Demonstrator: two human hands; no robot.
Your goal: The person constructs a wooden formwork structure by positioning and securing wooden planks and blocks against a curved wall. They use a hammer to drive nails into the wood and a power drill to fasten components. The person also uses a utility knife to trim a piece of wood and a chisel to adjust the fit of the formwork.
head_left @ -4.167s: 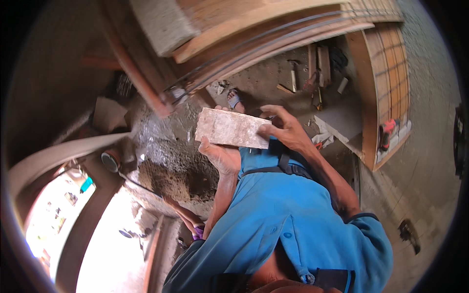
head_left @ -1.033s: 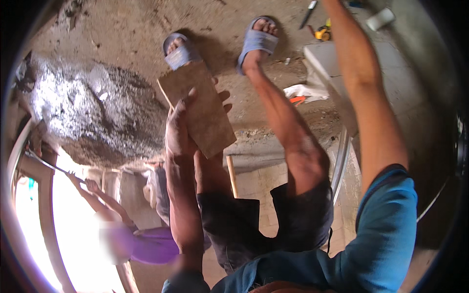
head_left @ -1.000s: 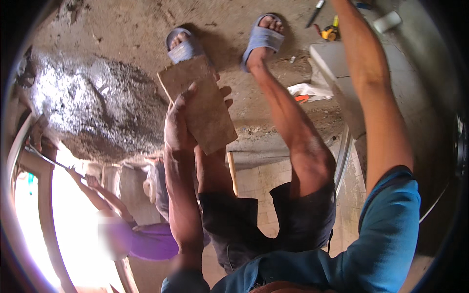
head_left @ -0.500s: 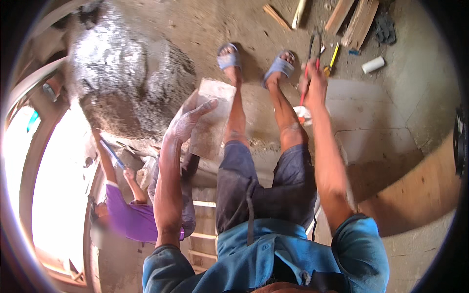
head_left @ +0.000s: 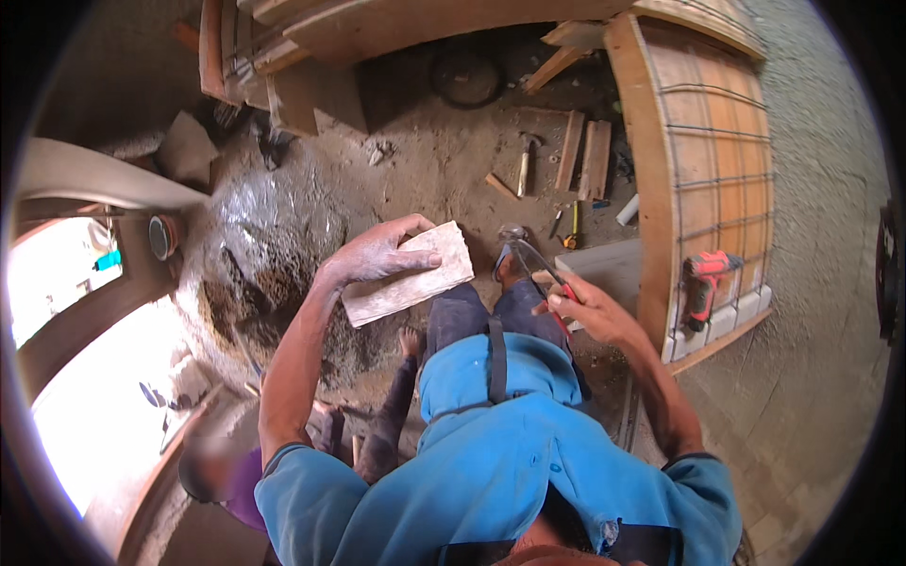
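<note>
Gripping a pale block (head_left: 420, 283) in the left hand (head_left: 382, 255) and a red-handled tool (head_left: 551, 270) in the right hand (head_left: 593, 309), near a wet grey heap (head_left: 283, 222) on the floor (head_left: 429, 189).

Blue short-sleeved shirt (head_left: 462, 453), black strap (head_left: 496, 363), dark shorts (head_left: 450, 323).

Two hands are counted — one left hand (head_left: 385, 255) and one right hand (head_left: 598, 313). One pale slab (head_left: 415, 281), one red-handled tool (head_left: 567, 291), one hammer (head_left: 525, 167), two boards (head_left: 594, 160) beside it, one white cylinder (head_left: 628, 209) and one red-and-black drill (head_left: 703, 291) are seen — one wet grey mound (head_left: 269, 250) and one co-worker (head_left: 247, 492) are also counted.
</note>
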